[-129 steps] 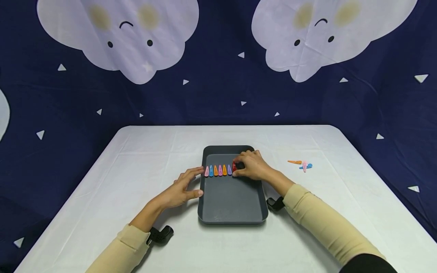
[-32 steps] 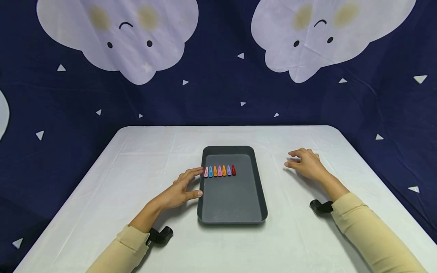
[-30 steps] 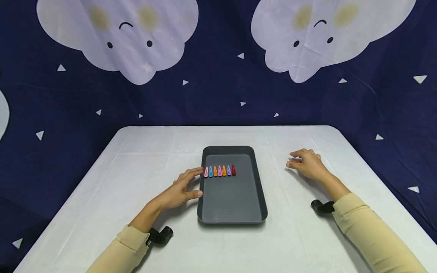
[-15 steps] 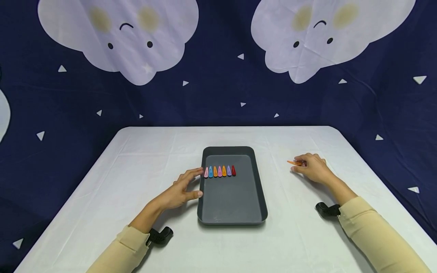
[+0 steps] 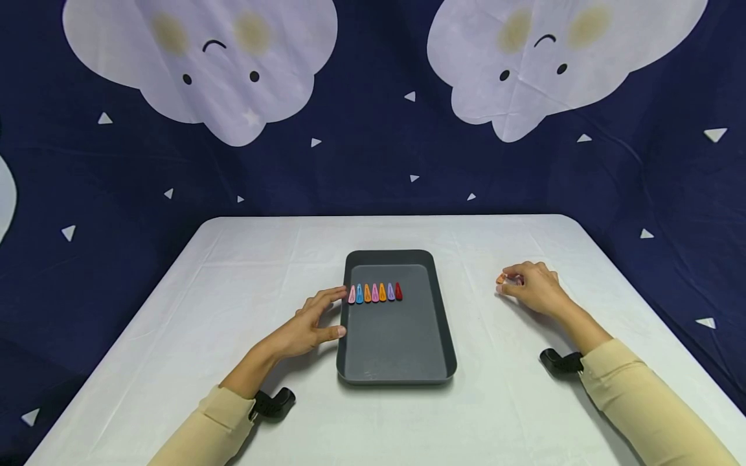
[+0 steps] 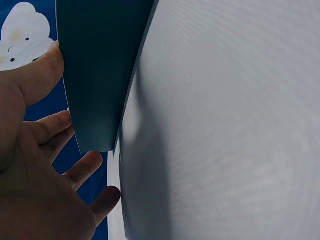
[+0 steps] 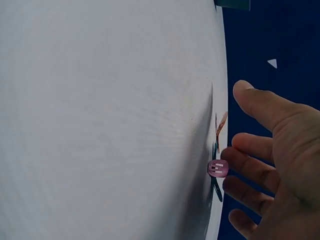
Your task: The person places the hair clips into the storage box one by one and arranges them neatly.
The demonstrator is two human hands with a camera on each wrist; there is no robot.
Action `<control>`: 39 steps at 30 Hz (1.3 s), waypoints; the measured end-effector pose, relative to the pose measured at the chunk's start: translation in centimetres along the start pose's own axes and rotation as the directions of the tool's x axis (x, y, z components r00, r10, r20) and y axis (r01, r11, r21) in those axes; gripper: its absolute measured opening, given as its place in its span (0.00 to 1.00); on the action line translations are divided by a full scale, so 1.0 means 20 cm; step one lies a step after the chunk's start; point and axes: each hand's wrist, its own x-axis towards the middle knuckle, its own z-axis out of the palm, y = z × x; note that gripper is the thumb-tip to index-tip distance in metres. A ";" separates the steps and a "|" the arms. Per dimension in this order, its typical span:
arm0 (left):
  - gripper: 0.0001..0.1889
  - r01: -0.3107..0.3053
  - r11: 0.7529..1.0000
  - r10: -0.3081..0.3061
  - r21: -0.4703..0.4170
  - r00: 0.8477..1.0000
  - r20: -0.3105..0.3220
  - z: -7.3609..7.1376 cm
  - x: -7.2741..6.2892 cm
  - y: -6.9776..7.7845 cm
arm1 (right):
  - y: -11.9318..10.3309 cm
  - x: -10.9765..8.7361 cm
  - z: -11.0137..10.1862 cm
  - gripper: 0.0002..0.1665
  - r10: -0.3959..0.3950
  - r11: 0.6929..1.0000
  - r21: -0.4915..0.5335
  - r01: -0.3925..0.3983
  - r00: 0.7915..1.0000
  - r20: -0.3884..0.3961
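Observation:
A dark grey tray (image 5: pixel 396 349) holds a row of several snap hair clips (image 5: pixel 375 292) in pink, blue, orange, purple and red. At its left side my left hand (image 5: pixel 305 325) rests with fingers spread and the thumb and fingertips at the rim. My right hand (image 5: pixel 536 287) is over the table at the right, its thumb and fingers around an orange hair clip (image 5: pixel 501 279) with a gap between them. In the right wrist view a pink hair clip (image 7: pixel 218 168) lies across a blue hair clip (image 7: pixel 216 190) by the fingers; the orange one is tilted. Whether a fingertip touches it is unclear.
A white cloth covers the table (image 5: pixel 280 259). Behind it hangs a dark blue backdrop (image 5: pixel 373 175) with white clouds and triangles. Each wrist wears a black camera, such as the left wrist camera (image 5: pixel 276 402).
My right hand has left the red hair clip at the end of the tray's row and moved right to the loose clips. The orange clip there has just turned. My left hand stays put.

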 end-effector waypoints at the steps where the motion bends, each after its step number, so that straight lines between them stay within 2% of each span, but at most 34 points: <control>1: 0.36 0.002 1.000 -0.002 -0.001 1.000 0.000 0.00 0.00 0.00 | 0.00 0.00 0.00 0.29 0.008 1.000 -0.003 -0.008 1.000 -0.006; 6: 0.36 0.010 1.000 -0.010 -0.002 1.000 0.004 0.00 0.00 0.01 | 0.01 0.02 -0.01 0.29 0.054 0.998 -0.028 -0.054 0.998 -0.009; 14: 0.37 0.010 1.000 -0.010 -0.001 1.000 0.005 -0.01 0.00 0.01 | 0.01 0.04 0.00 0.34 0.100 0.993 -0.065 -0.100 0.995 0.002; 22: 0.37 0.016 1.000 -0.016 -0.004 1.000 0.011 -0.01 0.00 0.01 | 0.01 0.06 0.01 0.35 0.104 0.991 -0.079 -0.105 0.994 -0.011; 39: 0.37 0.015 1.000 -0.015 -0.003 1.000 0.010 -0.01 0.00 0.00 | 0.01 0.07 0.02 0.34 0.096 0.991 -0.090 -0.095 0.995 0.010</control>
